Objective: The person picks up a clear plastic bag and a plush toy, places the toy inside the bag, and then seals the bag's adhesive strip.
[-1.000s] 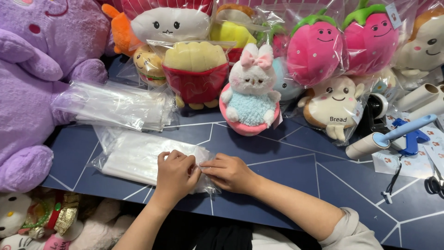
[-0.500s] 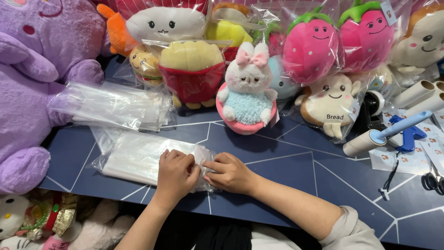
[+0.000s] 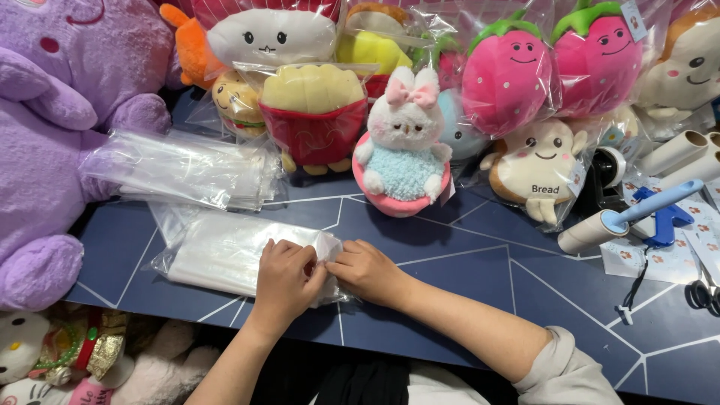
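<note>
Barely shifted since before, both hands [image 3: 326,274] curled, fingertips pinching clear bag stack [image 3: 232,253] edge

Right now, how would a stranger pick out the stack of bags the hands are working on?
On the dark blue table, below the row of plush toys, lie two stacks of clear plastic bags. It is the nearer stack, flat under the left hand and right hand, not the farther stack.

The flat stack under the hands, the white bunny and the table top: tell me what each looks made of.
Flat stack of clear bags: thin glossy plastic film, see-through and crinkled; both hands' fingers pinch its edge. White bunny toy with pink bow: fuzzy plush fabric, matte and soft-looking. Dark blue table top: smooth, faintly shiny surface with thin pale lines, possibly laminate or a printed mat; I cannot tell which.
</note>
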